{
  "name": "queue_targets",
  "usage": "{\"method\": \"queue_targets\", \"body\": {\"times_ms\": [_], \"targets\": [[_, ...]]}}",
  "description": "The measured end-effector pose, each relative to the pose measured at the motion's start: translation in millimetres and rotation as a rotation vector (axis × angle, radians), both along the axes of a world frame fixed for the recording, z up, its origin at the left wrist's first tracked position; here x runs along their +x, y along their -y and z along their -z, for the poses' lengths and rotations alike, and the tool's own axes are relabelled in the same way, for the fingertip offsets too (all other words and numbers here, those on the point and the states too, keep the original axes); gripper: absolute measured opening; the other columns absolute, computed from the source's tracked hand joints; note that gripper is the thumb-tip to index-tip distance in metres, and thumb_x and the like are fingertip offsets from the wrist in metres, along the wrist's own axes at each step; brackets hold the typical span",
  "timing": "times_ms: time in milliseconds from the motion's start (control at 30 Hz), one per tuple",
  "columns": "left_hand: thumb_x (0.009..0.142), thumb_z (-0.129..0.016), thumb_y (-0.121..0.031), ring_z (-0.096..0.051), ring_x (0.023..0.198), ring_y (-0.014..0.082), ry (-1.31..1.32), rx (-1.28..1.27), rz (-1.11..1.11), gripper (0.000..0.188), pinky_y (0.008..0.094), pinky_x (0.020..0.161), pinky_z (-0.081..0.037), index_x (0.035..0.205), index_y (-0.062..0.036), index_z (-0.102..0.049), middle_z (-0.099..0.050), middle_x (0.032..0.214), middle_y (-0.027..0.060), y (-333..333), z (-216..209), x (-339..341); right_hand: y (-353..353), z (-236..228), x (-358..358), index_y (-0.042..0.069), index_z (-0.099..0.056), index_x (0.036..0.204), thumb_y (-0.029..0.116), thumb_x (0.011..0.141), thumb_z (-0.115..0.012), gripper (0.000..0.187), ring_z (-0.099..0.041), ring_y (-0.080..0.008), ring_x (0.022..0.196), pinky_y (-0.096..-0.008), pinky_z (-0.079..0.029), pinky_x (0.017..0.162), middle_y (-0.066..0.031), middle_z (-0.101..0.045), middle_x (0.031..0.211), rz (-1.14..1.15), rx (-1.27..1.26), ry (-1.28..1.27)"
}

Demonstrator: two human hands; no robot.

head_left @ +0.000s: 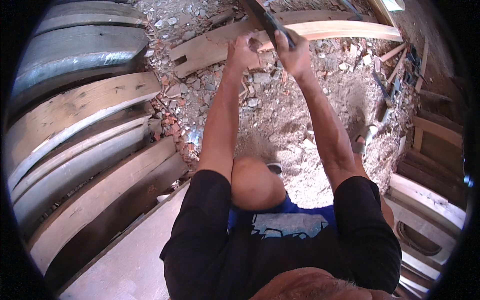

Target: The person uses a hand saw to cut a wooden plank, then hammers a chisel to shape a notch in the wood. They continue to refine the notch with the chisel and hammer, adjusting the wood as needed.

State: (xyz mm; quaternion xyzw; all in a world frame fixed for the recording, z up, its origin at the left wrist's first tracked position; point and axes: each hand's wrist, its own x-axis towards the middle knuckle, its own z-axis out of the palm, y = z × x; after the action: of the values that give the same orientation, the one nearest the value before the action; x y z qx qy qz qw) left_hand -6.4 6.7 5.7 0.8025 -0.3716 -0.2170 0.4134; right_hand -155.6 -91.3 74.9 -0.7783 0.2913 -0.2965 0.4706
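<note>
My right hand (294, 54) is closed around the near end of a long, dark, flat tool (265, 20), whose kind I cannot make out. The tool slants up and left across a long wooden plank (210, 49) and runs out of the top of the view. The plank lies on the ground and has a rectangular notch near its left end. Just left of the tool, my left hand (243, 54) has its fingers curled at the plank; what they hold is hidden. Both arms reach forward, a little apart.
Thick curved timbers (85, 100) are stacked along the left. Rubble and wood chips (270, 120) cover the ground. Dark hand tools (384, 92) lie at the right, above more stacked boards (425, 200). A pale board (125, 255) lies at the lower left. My bent knee (257, 182) is near the middle.
</note>
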Motion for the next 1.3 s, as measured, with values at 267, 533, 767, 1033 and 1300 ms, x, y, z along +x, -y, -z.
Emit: {"method": "queue_targets", "body": {"times_ms": [267,533,767,1033,1300], "targets": [[0.087,-0.079,-0.014,-0.074,0.098,0.0375,0.132,-0.104,-0.062,0.042,0.0437,0.090,-0.056,0.128,-0.0117,-0.073,-0.076,0.106,0.0204,3,10,-5,-122,-25,-186,-0.011,-0.057,0.140,0.013,0.106,-0.055,0.041,-0.072,-0.0225,0.098,-0.0366,-0.056,0.084,-0.0238,-0.073,0.119,0.048,-0.268,-0.029],[0.081,-0.082,-0.014,-0.077,0.096,0.0274,0.033,0.006,-0.077,0.043,0.0394,0.086,-0.058,0.123,-0.0098,-0.074,-0.079,0.102,0.0141,3,-10,-5,-18,19,-64,-0.006,-0.068,0.123,0.030,0.104,-0.063,0.040,-0.058,-0.0140,0.068,-0.0331,-0.050,0.063,-0.0077,-0.067,0.075,-0.061,0.144,-0.040],[0.087,-0.082,-0.019,-0.075,0.100,0.0314,0.137,0.004,-0.082,0.045,0.0406,0.091,-0.057,0.130,-0.0106,-0.071,-0.077,0.110,0.0187,7,11,-3,-125,-44,-206,-0.010,-0.058,0.140,0.016,0.107,-0.055,0.042,-0.066,-0.0140,0.087,-0.0301,-0.053,0.074,-0.0162,-0.072,0.105,0.009,-0.045,-0.001],[0.088,-0.074,-0.017,-0.074,0.104,0.0331,0.028,0.038,-0.030,0.043,0.0414,0.096,-0.055,0.130,-0.0124,-0.071,-0.078,0.112,0.0131,1,-14,-5,-12,8,-38,-0.005,-0.070,0.114,0.028,0.105,-0.063,0.035,-0.056,-0.0138,0.063,-0.0329,-0.048,0.059,-0.0078,-0.064,0.073,0.048,-0.052,0.037],[0.087,-0.080,-0.021,-0.074,0.098,0.0367,0.207,0.038,-0.082,0.046,0.0435,0.093,-0.056,0.131,-0.0126,-0.071,-0.078,0.102,0.0179,6,3,-5,-126,-16,-223,-0.013,-0.055,0.141,0.014,0.106,-0.055,0.044,-0.074,-0.0276,0.104,-0.0362,-0.057,0.086,-0.0264,-0.072,0.122,0.000,-0.159,-0.106]]}}
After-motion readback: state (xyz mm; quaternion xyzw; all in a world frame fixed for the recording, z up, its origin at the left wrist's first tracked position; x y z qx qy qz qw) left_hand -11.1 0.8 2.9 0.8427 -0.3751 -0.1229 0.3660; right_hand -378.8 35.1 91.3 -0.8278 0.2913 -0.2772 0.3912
